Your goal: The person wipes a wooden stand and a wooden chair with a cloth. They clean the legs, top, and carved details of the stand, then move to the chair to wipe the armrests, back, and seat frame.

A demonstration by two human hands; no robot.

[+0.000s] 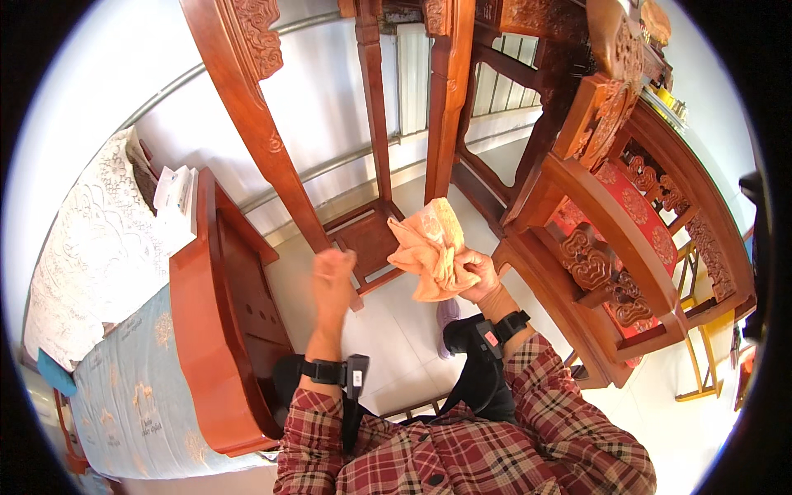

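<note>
My right hand [481, 277] grips a bunched orange cloth [427, 263], which looks like a small towel with a paler patterned band. The cloth hangs in loose folds in front of me, above the floor. My left hand [334, 267] is to the left of the cloth, apart from it. It is blurred, with its fingers curled in and nothing visible in them. Beyond both hands stands a tall, carved wooden stand, with a front leg [272, 139] rising on the left and a low shelf [365, 238] near the floor.
On the right is a carved wooden armchair [619, 235] with a red patterned cushion [637, 213]. To my left, a reddish wooden panel [207, 371] borders a bed with a blue-grey sheet [133, 383]. A white box [176, 198] rests by the panel's far end. Metal pipes [164, 93] run along the wall.
</note>
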